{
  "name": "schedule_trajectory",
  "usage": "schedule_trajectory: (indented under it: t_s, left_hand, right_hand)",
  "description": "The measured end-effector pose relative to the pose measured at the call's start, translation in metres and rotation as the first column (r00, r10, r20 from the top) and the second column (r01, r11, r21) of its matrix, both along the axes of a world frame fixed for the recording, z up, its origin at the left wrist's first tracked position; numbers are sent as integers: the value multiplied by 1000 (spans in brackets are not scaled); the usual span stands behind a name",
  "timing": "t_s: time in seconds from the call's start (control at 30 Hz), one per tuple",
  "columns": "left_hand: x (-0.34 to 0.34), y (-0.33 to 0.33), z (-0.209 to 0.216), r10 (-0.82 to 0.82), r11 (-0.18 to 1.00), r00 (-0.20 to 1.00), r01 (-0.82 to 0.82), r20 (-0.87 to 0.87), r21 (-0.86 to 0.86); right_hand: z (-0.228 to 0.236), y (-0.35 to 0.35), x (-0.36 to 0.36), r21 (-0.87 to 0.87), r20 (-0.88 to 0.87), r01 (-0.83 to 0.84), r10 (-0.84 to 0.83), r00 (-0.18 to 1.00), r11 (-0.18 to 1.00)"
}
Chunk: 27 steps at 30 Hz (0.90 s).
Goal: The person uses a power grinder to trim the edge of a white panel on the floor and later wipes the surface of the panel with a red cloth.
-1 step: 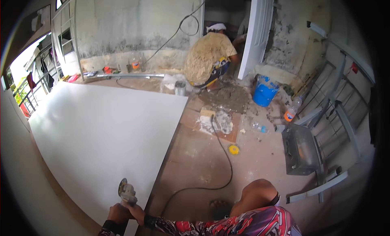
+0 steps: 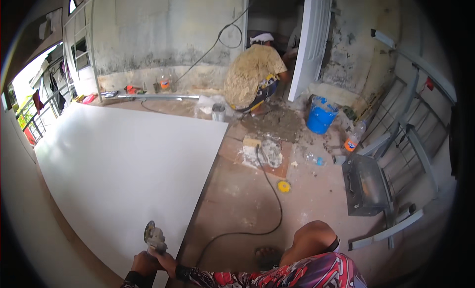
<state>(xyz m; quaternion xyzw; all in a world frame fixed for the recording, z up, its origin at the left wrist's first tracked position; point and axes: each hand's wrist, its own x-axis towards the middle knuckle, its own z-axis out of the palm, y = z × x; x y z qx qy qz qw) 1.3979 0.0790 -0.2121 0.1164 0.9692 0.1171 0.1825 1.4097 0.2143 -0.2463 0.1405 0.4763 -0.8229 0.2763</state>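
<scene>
An angle grinder (image 2: 157,240) with a round disc on its head is held over the near end of a large white sheet (image 2: 133,164). My right hand (image 2: 166,262) is wrapped round the rear of the grinder's body. Close against it, my left hand (image 2: 144,263) is closed at the grinder too, its fingers partly hidden. The disc stands on edge just above the board; whether it touches the surface I cannot tell. A dark power cord (image 2: 237,230) curves across the floor to the right of the sheet.
A person (image 2: 253,75) crouches by the white door (image 2: 309,45) near wet mortar (image 2: 277,122). A blue bucket (image 2: 320,119), an orange-labelled bottle (image 2: 352,137), a black box (image 2: 365,184) and metal frames (image 2: 420,154) line the right side. A yellow disc (image 2: 283,186) lies on the floor.
The view has shifted very slightly. The crouching person's head and arm have moved a little. My hands and the grinder stay nearly in place.
</scene>
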Motion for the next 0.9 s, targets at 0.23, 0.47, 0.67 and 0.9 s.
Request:
schedule_trajectory:
  t_s: [0.23,0.47,0.67,0.9]
  left_hand:
    - [-8,15,12,141,977,989,-145,37,159]
    - [-5,25,30,273,932,954,-295,127,212]
    - [-1,24,30,252,953,965,-260,72,154]
    - [1,26,34,268,939,960,-280,85,199]
  right_hand:
    - [-17,6,-13,-40,90,-16,19,996,999]
    - [2,11,-12,-98,91,32,-23,996,995]
    - [-2,10,-10,-91,63,-4,10,998,996]
    - [0,6,-4,-134,78,32,-21,997,990]
